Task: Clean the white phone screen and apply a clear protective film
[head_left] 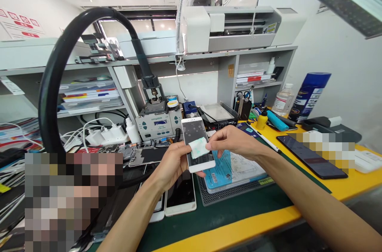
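Observation:
My left hand grips a white phone by its left edge and holds it tilted above the bench. Its dark screen faces me. My right hand pinches a small pale green wipe and presses it on the lower half of the screen. Under the phone lie a blue-and-white packet on a black ribbed mat and two more phones flat on the green mat.
A grey rework station with a thick black hose stands behind the phone. Chargers and white cables lie left. On the yellow bench edge at right are a black phone, a blue spray can, a clear bottle and tools.

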`<state>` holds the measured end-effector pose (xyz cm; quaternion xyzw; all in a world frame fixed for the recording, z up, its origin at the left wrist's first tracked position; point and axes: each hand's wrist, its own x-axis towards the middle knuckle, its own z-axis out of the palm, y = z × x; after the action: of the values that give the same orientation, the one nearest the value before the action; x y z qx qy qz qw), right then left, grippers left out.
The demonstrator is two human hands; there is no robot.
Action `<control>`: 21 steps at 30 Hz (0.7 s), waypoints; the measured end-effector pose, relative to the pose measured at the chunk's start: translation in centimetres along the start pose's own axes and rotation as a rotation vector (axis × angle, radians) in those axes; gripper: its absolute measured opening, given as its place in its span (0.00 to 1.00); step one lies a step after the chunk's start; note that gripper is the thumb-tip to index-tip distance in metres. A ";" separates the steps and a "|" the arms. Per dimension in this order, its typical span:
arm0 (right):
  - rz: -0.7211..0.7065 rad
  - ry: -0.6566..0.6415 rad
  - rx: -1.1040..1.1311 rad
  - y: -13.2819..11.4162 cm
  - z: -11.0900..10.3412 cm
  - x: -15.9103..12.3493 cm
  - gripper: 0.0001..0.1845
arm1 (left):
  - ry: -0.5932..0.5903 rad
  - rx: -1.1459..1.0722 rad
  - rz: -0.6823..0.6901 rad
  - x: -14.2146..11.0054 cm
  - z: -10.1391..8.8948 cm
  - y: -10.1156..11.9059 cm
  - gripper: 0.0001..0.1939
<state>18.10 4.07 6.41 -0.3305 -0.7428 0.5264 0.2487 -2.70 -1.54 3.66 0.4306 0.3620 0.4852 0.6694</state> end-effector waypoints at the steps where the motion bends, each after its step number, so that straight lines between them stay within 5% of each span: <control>1: 0.001 -0.004 0.002 0.0 0.0 0.0 0.17 | 0.002 -0.001 0.000 0.0 0.0 0.0 0.14; 21: 0.008 -0.022 -0.019 0.1 0.0 -0.1 0.16 | -0.006 -0.004 -0.004 0.0 0.2 0.0 0.12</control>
<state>18.14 4.02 6.34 -0.3298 -0.7491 0.5241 0.2353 -2.55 -1.54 3.72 0.4300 0.3599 0.4831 0.6724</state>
